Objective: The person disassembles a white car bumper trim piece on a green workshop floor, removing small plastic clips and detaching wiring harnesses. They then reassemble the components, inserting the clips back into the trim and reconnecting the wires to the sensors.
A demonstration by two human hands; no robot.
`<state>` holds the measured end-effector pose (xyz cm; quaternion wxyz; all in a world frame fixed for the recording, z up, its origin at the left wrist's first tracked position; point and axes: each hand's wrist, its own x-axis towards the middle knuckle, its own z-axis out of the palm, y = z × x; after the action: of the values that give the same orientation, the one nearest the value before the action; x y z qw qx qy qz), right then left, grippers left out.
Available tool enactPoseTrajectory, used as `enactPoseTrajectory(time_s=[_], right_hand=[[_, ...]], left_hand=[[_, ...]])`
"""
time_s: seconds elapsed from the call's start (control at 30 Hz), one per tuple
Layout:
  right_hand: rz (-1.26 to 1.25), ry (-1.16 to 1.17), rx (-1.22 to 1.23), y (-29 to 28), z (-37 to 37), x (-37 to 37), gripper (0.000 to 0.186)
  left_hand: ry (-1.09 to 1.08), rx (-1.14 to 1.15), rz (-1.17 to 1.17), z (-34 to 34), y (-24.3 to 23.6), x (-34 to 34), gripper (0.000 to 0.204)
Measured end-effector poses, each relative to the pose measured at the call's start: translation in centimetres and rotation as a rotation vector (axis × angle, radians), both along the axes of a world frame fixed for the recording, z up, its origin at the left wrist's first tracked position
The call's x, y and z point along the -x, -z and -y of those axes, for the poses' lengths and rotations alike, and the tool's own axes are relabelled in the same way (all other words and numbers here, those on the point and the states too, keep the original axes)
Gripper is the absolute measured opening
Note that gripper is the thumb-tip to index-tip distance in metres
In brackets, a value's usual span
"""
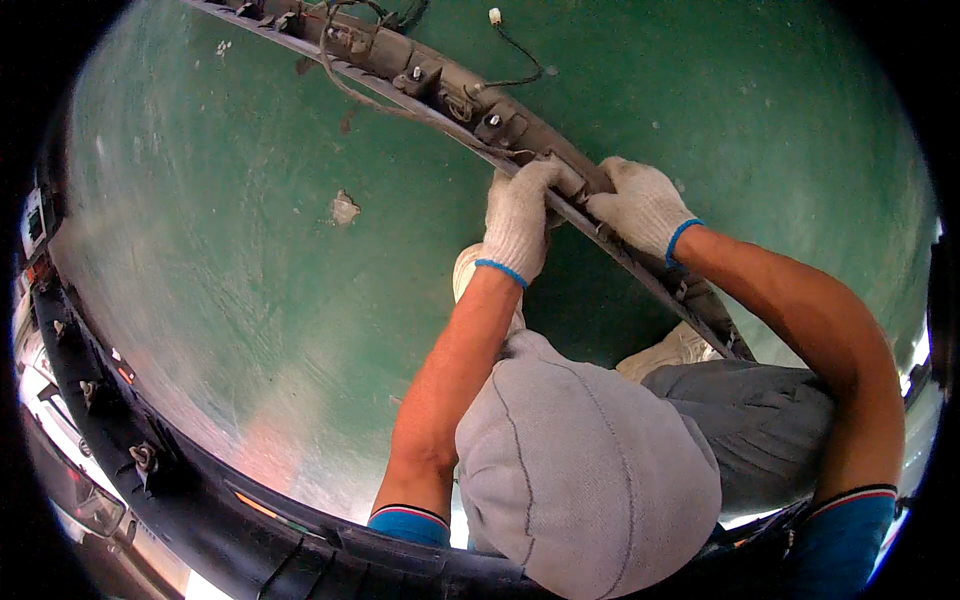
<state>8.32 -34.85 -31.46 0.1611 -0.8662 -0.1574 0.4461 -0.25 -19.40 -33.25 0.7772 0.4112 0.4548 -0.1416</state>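
Green floor (250,260) beneath a long dark strip (525,125), its long axis running from upper left to lower right, between the hands. The left gloved hand (520,215) grips the near edge, slightly farther up the strip; the right gloved hand (645,205) grips the far edge (fingertips partly hidden). Beyond: a white connector (495,16).

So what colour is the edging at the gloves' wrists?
Blue: the wrist edging on the off-white gloves shows best in the head view.
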Motion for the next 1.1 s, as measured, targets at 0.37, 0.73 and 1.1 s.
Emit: enactPoseTrajectory(time_s=[0.37, 0.73, 1.1], right_hand=[[0.038, -0.026, 0.021, -2.0, 0.0, -1.0, 0.034], [0.077, -0.046, 0.038, -1.5, 0.3, -0.3, 0.031], [0.221, -0.066, 0.008, -1.0, 0.7, 0.4, 0.029]], left_hand=[[-0.039, -0.069, -0.163, 0.5, -0.8, -0.4, 0.019], [-0.062, -0.142, -0.030, 1.1, 0.9, 0.5, 0.015], [-0.216, -0.007, 0.013, 1.8, 0.8, 0.2, 0.020]])
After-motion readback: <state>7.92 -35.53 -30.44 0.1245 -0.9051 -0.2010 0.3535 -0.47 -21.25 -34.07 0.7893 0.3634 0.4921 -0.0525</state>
